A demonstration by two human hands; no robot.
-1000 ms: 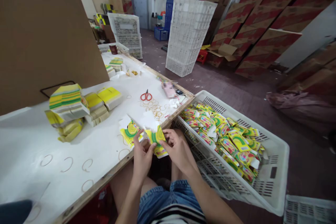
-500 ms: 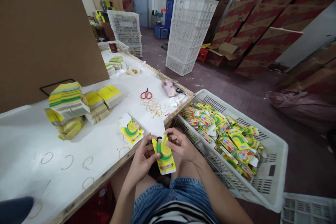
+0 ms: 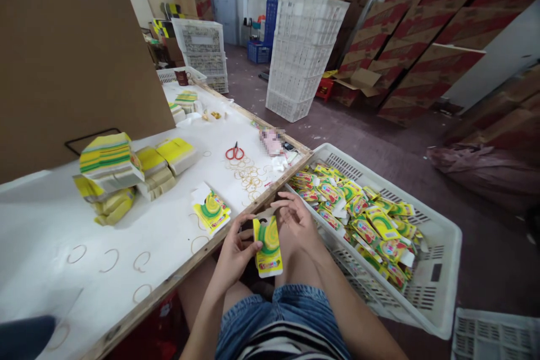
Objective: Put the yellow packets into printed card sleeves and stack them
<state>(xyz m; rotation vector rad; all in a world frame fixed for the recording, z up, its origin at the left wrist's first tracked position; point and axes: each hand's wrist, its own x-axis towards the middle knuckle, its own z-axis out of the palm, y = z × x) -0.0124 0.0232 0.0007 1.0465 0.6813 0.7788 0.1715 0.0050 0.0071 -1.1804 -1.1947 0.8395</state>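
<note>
Yellow carton (image 3: 269, 242) — between the hands (image 3: 234, 250) — left thumb (image 3: 255, 247) pressing its front.

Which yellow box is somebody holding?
The yellow box gripped by the left hand, with the right hand near its top; the others nearby lie on the table or in the white crate.

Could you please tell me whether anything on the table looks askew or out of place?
Mildly: a striped yellow-green stack sits askew on other yellow bundles at the table's left, and thin loops lie strewn near the red-handled scissors.
</note>
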